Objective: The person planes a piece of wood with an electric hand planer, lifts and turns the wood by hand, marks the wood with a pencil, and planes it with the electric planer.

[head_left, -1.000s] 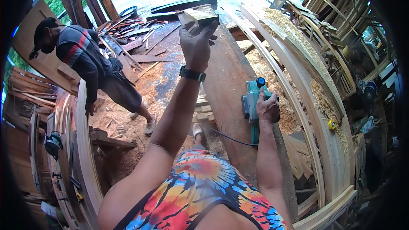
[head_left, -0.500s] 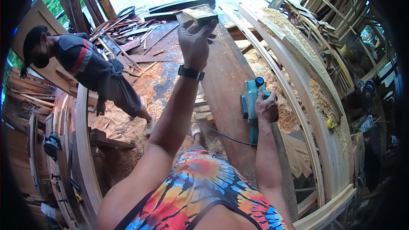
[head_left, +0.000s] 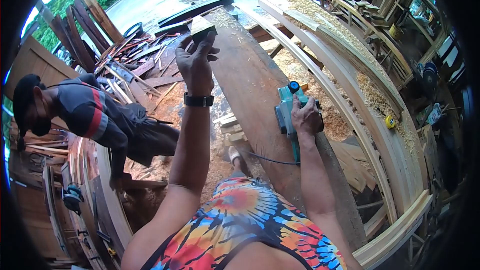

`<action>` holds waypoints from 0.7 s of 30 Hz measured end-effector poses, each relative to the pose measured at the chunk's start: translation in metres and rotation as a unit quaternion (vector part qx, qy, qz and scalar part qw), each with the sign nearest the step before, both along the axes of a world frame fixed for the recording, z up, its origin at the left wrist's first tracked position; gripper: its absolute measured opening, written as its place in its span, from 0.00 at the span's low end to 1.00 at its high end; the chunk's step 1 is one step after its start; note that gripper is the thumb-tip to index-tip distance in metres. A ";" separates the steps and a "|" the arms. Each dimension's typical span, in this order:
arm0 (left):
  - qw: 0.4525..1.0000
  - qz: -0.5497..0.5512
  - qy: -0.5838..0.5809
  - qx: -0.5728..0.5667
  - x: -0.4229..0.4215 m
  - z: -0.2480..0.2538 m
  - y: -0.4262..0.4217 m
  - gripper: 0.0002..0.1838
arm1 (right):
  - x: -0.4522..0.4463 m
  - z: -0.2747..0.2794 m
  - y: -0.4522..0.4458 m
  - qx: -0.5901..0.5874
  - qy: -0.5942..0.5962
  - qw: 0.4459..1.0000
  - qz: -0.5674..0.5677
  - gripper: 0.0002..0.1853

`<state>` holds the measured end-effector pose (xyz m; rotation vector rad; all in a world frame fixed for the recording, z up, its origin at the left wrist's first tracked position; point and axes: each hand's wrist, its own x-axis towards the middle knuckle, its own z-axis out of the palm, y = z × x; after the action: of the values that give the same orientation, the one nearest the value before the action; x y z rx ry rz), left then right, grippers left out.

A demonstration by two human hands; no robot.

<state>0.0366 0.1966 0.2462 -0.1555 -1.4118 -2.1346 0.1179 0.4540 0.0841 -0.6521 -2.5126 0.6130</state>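
My left hand [head_left: 198,67], with a dark watch on its wrist, is raised over the far part of the bench. Its fingers are closed on the near end of a wooden piece [head_left: 201,23]; the end grain looks dark and the top pale. My right hand [head_left: 306,116] grips a green electric planer [head_left: 286,104] with a dark blue front knob. The planer rests on the brown wooden bench plank [head_left: 250,85], and its cord runs off to the left below it.
Long pale boards [head_left: 345,80] lie along the right, with shavings and a yellow tape measure [head_left: 390,122]. To the left a co-worker [head_left: 95,115] bends over boards. Wood scraps [head_left: 137,62] pile up at far left. Small wood blocks [head_left: 231,126] lie beside the bench.
The view has shifted somewhat. The co-worker bends lower, an arm reaching down to the wood at left. My left hand still holds the wooden piece, and my right hand stays on the planer.
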 end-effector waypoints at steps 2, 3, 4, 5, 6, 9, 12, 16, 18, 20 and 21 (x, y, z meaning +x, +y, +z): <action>1.000 0.004 0.001 -0.003 0.001 0.002 0.000 0.31 | 0.000 0.000 0.000 -0.007 -0.001 1.000 0.003 0.32; 1.000 0.002 0.002 -0.002 0.001 0.001 0.000 0.30 | 0.000 0.000 0.000 -0.006 0.001 1.000 0.004 0.32; 1.000 0.000 0.003 0.000 0.001 0.001 0.000 0.30 | 0.000 0.000 0.000 -0.004 0.004 1.000 0.004 0.32; 1.000 -0.001 0.001 0.001 0.000 0.000 0.000 0.29 | 0.000 0.000 0.000 -0.002 0.006 1.000 0.004 0.32; 1.000 -0.003 -0.001 0.002 -0.001 -0.001 -0.001 0.29 | 0.002 0.001 0.000 -0.002 0.001 1.000 0.004 0.32; 1.000 -0.022 -0.005 0.005 -0.002 -0.002 -0.004 0.34 | 0.002 0.005 -0.001 -0.004 -0.002 1.000 0.003 0.31; 1.000 -0.009 0.001 0.000 0.000 0.000 -0.001 0.31 | 0.000 0.002 0.000 -0.005 0.005 1.000 0.005 0.31; 1.000 0.001 0.001 -0.002 0.001 -0.001 -0.001 0.28 | 0.001 0.002 0.000 -0.008 0.002 1.000 0.004 0.30; 1.000 0.001 0.001 0.000 0.000 -0.001 0.000 0.28 | 0.001 0.003 -0.001 -0.011 0.002 1.000 0.004 0.31; 1.000 -0.004 0.000 -0.002 0.000 -0.002 0.000 0.28 | 0.001 0.001 0.000 -0.013 0.005 1.000 0.005 0.31; 1.000 -0.009 -0.002 -0.005 0.000 -0.003 0.000 0.29 | 0.001 0.002 0.000 -0.013 0.001 1.000 0.004 0.31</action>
<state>0.0370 0.1969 0.2429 -0.1681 -1.4278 -2.1441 0.1192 0.4539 0.0862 -0.6495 -2.5104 0.6505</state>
